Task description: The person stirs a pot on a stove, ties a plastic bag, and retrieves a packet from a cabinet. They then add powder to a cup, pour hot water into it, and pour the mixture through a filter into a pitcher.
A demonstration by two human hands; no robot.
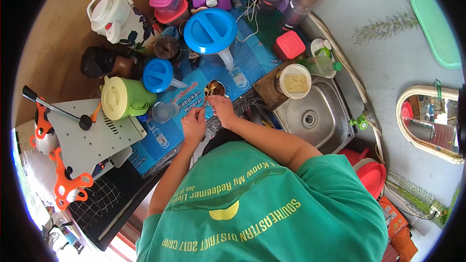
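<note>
Close together in front of the green shirt, both of my hands meet at the table's near edge. My left hand (pixel 194 122) has its fingers pinched round the thin handle of a gold-coloured spoon (pixel 212 86). Just right of it, my right hand (pixel 223 110) is closed, its fingertips beside the same handle; what they grip is hidden. The spoon bowls overlap a small metal cup (pixel 221 89) directly beyond my fingers. A clear plastic cup (pixel 164 111) stands left of my hands, on the blue printed table cover (pixel 194 80).
Blue-lidded pitchers (pixel 210 30), a green pitcher (pixel 121 98) and a floral thermos (pixel 116 17) stand beyond and left. To the right are a white tub (pixel 294 82) on a wooden board (pixel 267 90), a plastic bottle (pixel 318 67) and a steel sink (pixel 323 111).
</note>
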